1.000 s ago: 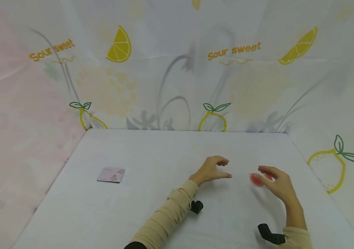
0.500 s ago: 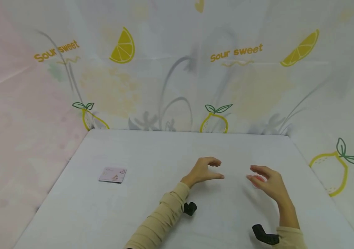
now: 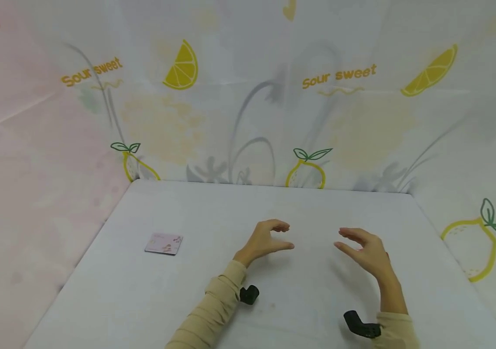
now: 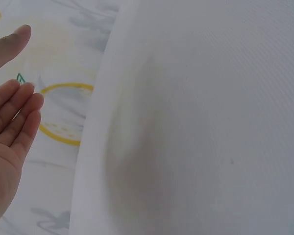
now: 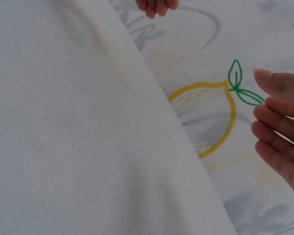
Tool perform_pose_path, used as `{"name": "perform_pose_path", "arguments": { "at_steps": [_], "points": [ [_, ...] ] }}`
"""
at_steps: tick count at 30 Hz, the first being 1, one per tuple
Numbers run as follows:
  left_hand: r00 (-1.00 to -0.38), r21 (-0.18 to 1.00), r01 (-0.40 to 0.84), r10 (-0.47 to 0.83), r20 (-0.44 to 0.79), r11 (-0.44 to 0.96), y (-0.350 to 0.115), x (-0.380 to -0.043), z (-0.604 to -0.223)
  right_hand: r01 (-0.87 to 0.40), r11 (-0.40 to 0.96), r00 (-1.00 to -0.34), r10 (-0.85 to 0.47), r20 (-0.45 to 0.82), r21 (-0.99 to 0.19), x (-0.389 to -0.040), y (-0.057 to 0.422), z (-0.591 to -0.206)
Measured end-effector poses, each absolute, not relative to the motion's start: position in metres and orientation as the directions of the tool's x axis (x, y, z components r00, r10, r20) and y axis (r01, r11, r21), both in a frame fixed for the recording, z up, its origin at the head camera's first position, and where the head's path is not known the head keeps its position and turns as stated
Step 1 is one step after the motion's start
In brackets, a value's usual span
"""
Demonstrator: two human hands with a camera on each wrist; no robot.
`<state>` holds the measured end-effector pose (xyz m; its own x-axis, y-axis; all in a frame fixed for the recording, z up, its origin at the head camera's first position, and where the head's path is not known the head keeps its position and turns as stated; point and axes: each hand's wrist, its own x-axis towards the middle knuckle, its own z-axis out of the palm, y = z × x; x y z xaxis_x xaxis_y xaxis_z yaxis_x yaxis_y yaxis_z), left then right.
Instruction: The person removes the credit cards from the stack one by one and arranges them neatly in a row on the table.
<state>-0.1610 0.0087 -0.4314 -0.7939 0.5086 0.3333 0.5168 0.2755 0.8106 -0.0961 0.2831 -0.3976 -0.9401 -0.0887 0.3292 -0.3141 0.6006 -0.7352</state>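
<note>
My left hand point(image 3: 267, 240) hovers over the middle of the white table point(image 3: 230, 208), fingers gently bent and thumb apart, with nothing between them. Facing it from the right, my right hand point(image 3: 367, 249) takes a similar shape and holds nothing. A gap separates the two hands. The left wrist view has my left palm and fingers at its left edge, while the right wrist view catches my right fingers point(image 5: 279, 132) and, at the top, the left fingertips point(image 5: 157, 6). On the left of the table lies a thin, flat pinkish square point(image 3: 164, 243) with a small printed picture. My right hand hides the red round thing.
Black angled wrist mounts point(image 3: 249, 294) stick out beside the sleeves point(image 3: 213, 310). Behind the table hangs a pale cloth point(image 3: 239, 116) printed with lemons and words. It also runs along both sides.
Both hands have moved left above the table, the left one farther. The red round thing, seen earlier by the right fingers, is now behind that hand. The head view has turned slightly left.
</note>
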Motion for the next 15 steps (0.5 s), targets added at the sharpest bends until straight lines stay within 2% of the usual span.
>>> {"name": "perform_pose_path", "arguments": {
  "at_steps": [5, 15],
  "points": [
    [-0.821, 0.812, 0.507, 0.449, 0.353, 0.289, -0.012, -0.159, -0.435, -0.395, 0.527, -0.912, -0.125, 0.392, -0.752, -0.095, 0.266, -0.387],
    [-0.865, 0.819, 0.475, 0.341, 0.368, 0.321, -0.062, -0.149, -0.44, -0.418, 0.485, -0.904, -0.141, 0.403, -0.768, -0.089, 0.242, -0.371]
  ]
}}
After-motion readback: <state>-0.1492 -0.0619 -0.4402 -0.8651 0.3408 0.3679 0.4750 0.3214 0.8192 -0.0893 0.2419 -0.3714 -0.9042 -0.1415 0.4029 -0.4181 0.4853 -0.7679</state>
